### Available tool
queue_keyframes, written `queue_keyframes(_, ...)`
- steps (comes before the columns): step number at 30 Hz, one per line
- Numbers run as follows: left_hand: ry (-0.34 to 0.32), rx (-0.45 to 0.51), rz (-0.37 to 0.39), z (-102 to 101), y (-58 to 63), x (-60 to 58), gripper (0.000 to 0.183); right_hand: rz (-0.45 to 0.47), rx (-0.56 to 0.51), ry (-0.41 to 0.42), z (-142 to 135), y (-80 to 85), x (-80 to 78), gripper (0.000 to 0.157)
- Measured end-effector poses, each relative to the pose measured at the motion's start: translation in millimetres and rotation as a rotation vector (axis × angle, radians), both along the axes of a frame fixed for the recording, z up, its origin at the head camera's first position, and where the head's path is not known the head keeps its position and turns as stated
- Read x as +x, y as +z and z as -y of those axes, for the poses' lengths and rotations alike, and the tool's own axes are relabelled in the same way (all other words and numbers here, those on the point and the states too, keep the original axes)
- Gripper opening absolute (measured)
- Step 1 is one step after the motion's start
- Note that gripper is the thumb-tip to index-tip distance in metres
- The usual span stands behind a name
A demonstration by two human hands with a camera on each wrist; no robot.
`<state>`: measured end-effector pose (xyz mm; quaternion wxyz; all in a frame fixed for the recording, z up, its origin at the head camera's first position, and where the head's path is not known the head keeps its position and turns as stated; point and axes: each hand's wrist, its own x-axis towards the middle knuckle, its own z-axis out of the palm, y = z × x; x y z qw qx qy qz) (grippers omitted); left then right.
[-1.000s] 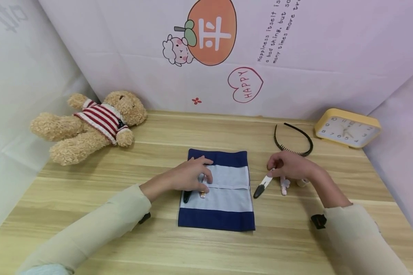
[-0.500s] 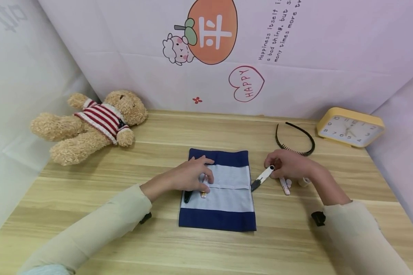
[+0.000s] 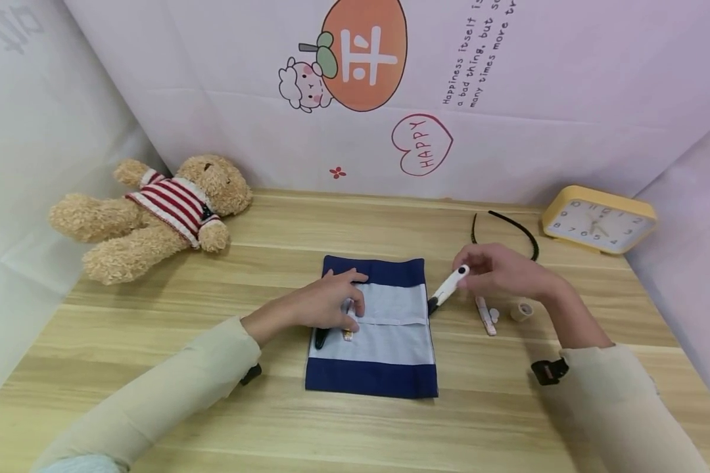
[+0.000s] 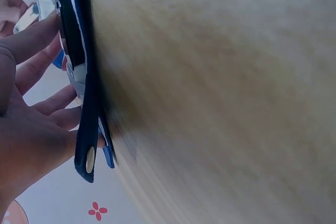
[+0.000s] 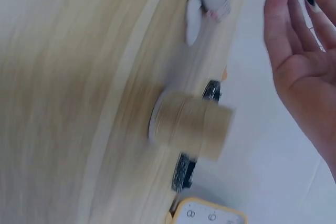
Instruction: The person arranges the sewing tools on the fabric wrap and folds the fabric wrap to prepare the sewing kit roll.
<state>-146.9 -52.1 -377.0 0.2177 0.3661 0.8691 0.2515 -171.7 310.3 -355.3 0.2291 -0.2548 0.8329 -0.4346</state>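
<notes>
My left hand rests with spread fingers on the left side of a navy and pale-blue cloth pouch. By its fingertips lie a small patterned clip and a black clip-like piece, partly hidden under the hand. The left wrist view shows the black piece at the fingers, near a navy strap with a round snap. Between fingers and thumb, my right hand pinches a slim white piece with a black tip. That tip overlaps the pouch's right edge; the exact kind of piece cannot be made out.
Under the right hand lies a hair clip with a white flower; beside it stands a beige roll. Behind are a black headband and a yellow clock. A teddy bear lies at the back left.
The right hand has moved slightly left and away from me, taking the white piece from beside the pouch to its right edge. The left hand stays in place.
</notes>
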Motion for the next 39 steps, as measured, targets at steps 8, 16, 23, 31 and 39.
queue_keyframes(8, -0.001, -0.012, -0.001, -2, 1.9, -1.3, 0.015, -0.072, -0.142, -0.170, 15, 9.0, -0.5, 0.033)
queue_keyframes(16, -0.007, -0.019, -0.004, -2, 1.1, -1.2, 0.014, -0.114, -0.235, -0.299, 36, 10.5, -2.2, 0.040)
queue_keyframes(23, -0.008, -0.010, -0.002, -3, 0.0, -1.3, 0.013, -0.066, -0.353, -0.399, 57, 3.6, -6.4, 0.038)
queue_keyframes(31, -0.001, -0.020, -0.003, -4, 0.4, -0.4, 0.016, 0.027, -0.333, -0.406, 84, -2.4, -8.2, 0.038)
queue_keyframes(39, 0.012, -0.024, 0.004, -5, 1.0, -0.1, 0.019, 0.110, -0.367, -0.400, 111, -8.3, -8.4, 0.035)
